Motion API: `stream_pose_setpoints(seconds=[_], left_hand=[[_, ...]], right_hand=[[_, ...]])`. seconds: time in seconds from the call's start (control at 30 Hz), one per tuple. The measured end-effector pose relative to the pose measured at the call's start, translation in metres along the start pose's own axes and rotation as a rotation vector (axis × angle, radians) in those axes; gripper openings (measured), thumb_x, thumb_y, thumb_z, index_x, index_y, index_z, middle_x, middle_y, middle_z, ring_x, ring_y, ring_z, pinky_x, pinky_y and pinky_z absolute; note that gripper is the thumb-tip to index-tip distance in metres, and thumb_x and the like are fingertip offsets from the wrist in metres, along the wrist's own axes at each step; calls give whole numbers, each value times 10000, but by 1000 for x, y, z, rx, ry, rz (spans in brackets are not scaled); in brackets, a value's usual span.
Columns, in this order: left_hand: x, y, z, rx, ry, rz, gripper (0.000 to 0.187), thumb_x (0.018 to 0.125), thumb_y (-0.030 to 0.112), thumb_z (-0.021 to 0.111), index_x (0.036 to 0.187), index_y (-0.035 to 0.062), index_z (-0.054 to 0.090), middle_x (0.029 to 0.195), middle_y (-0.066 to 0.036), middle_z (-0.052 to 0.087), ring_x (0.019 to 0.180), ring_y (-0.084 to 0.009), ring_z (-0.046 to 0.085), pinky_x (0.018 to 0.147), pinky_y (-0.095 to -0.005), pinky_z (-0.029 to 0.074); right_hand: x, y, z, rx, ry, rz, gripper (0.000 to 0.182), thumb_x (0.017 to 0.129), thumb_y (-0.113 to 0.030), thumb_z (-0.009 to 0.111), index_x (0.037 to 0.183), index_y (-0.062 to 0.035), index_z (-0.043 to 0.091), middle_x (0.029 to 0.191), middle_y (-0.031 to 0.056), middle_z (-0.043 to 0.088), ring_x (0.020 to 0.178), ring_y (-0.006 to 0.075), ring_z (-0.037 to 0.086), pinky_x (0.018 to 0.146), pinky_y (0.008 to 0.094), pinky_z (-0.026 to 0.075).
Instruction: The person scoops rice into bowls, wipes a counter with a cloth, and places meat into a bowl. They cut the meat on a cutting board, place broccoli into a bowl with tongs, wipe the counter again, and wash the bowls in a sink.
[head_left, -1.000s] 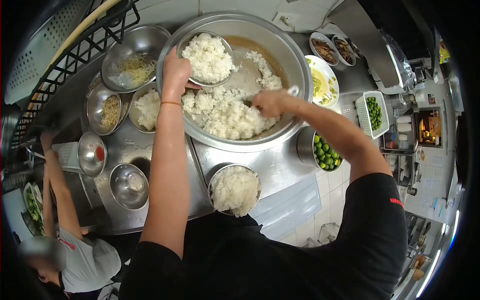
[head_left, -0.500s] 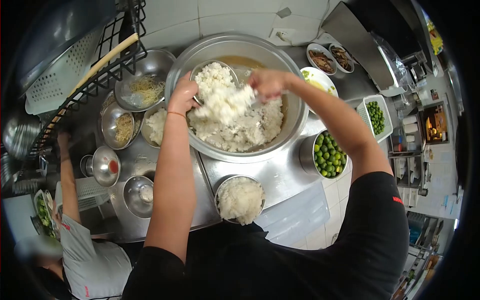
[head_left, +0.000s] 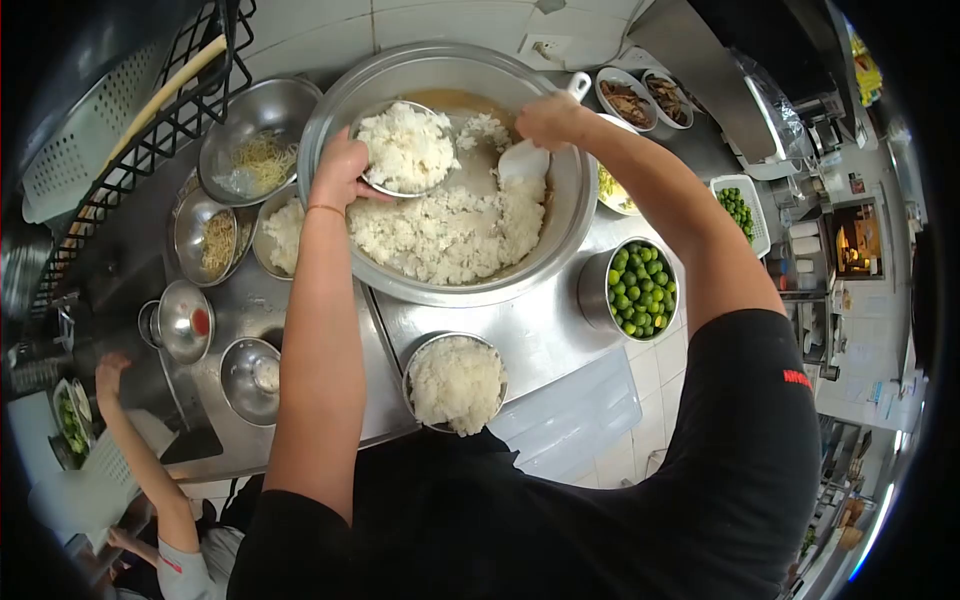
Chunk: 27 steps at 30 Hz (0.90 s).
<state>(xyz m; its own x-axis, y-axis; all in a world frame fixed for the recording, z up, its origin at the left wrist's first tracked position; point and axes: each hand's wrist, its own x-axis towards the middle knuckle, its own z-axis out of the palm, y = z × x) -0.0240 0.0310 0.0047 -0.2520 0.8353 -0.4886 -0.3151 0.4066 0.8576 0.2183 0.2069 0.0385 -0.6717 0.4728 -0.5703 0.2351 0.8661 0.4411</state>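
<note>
A large metal basin (head_left: 575,225) stands against the tiled wall with white rice (head_left: 440,235) spread inside. My left hand (head_left: 343,170) grips a small metal bowl (head_left: 432,190) heaped with rice and holds it over the basin's left part. Over the right part, my right hand (head_left: 552,122) is closed round a white paddle (head_left: 524,162); its blade is down at the rice and its handle end sticks out above the hand. Nearer to me, another bowl piled with rice (head_left: 458,382) sits on the metal counter.
Left of the basin are metal bowls with noodles (head_left: 262,162) and an empty-looking bowl (head_left: 250,382). A pot of green limes (head_left: 641,290) and dishes of dark food (head_left: 625,103) are on the right. A co-worker's arm (head_left: 145,450) reaches in at lower left.
The paddle has swung from the left bowl to the basin's right side. The rice in the held bowl looks settled. The co-worker's arm has moved down, and the whole view has shifted slightly.
</note>
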Motion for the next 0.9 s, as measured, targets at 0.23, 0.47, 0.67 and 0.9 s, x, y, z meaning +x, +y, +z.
stream_pose_setpoints(seconds=[0.23,0.47,0.67,0.9], left_hand=[[6,0,8,-39,103,34,647,809,-28,365,1434,141,366,1296,-199,526,1044,-404,628,635,-593,601],[19,-5,15,37,30,114,627,839,-28,346,1439,145,398,1274,-216,529,918,-456,653,556,-616,583],[26,-9,8,201,-29,34,600,818,-53,348,1373,117,500,1180,-194,586,815,-353,664,449,-492,555],[23,-9,13,200,-154,-43,728,745,-99,385,1437,126,395,1161,-189,558,841,-335,635,465,-452,521]], right_hand=[[10,-77,52,555,-110,-537,192,786,-238,640,818,-55,688,769,136,675,746,323,624,666,441,469],[2,-107,95,1209,-272,-555,153,791,-164,692,689,-72,623,567,8,556,491,104,512,438,302,388],[-19,-40,36,1431,-205,-308,122,828,-199,706,798,-82,697,627,38,625,448,84,507,366,270,382],[-77,-13,-68,537,370,333,189,835,-125,578,908,-14,712,852,178,712,784,349,704,703,436,567]])
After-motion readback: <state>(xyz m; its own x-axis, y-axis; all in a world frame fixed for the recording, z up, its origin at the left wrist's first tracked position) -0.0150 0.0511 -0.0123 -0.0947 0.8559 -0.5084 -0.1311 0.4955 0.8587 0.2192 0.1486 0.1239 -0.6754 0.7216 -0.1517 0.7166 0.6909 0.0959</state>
